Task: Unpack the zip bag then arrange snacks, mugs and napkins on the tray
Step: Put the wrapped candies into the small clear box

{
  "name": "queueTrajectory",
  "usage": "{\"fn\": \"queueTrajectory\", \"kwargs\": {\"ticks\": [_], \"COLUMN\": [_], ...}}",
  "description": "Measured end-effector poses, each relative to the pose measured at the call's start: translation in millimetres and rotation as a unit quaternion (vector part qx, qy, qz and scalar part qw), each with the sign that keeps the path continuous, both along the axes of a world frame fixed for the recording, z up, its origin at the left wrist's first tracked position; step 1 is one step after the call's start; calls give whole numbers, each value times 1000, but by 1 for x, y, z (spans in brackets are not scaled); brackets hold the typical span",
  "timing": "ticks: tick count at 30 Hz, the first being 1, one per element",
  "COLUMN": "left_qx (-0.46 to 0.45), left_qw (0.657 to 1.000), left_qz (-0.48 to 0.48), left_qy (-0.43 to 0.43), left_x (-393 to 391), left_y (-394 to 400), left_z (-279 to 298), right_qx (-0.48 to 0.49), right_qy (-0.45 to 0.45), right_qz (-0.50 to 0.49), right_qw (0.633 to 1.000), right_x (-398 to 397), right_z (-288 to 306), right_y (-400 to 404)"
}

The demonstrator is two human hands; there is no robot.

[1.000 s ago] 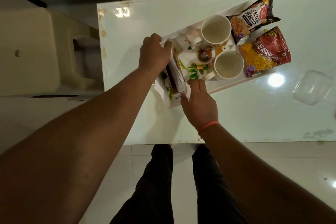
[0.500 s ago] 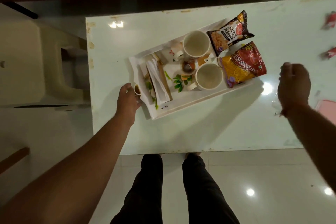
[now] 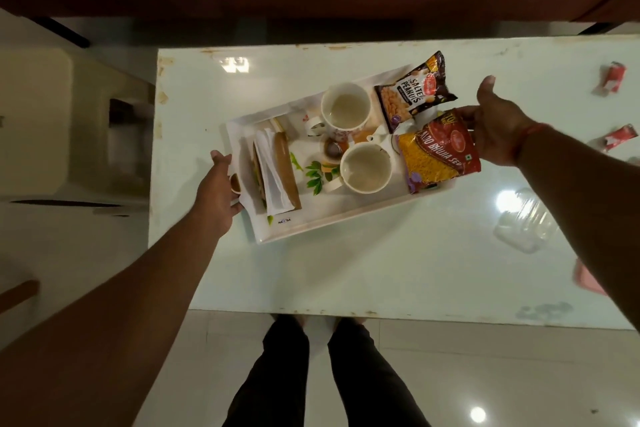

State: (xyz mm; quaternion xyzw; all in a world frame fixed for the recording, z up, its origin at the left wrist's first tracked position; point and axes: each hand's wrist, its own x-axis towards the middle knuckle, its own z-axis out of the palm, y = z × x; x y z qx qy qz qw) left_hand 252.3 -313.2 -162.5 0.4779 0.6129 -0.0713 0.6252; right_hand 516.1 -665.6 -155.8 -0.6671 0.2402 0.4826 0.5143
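A white floral tray (image 3: pixel 313 229) lies on the white table (image 3: pixel 363 274). It carries two white mugs (image 3: pixel 346 110) (image 3: pixel 366 168), a dark salted peanuts packet (image 3: pixel 414 94), a red and yellow bhujia sev packet (image 3: pixel 438 154), and white napkins (image 3: pixel 273 173) with a brown sheet at its left end. My left hand (image 3: pixel 220 192) curls around the tray's left rim by the handle hole. My right hand (image 3: pixel 500 125) is at the tray's right end, thumb raised, fingertips touching the red packet's upper corner. The clear zip bag (image 3: pixel 524 222) lies flat on the table to the right.
Two red sachets (image 3: pixel 612 78) (image 3: pixel 620 139) lie near the table's right edge, and a pink item (image 3: pixel 588 279) sits at the right front. A cream plastic stool (image 3: pixel 69 121) stands left of the table. My legs are at the table's front edge.
My right hand has moved from the zip bag area leftward to the tray's right end. My left hand stays at the tray's left rim, where it went after leaving the napkins.
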Motion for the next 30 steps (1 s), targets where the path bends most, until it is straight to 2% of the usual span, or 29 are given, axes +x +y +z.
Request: {"fn": "queueTrajectory", "kwargs": {"ticks": [11, 30], "left_qx": [1, 5], "left_qw": [998, 994], "left_qz": [-64, -101], "left_qy": [15, 33], "left_x": [36, 53], "left_y": [-2, -4], "left_z": [16, 22], "right_qx": [-18, -44], "right_qy": [21, -2], "right_qz": [-30, -62], "right_qw": [999, 997], "right_x": [-28, -52], "right_z": [-3, 3], "right_y": [-42, -41]}}
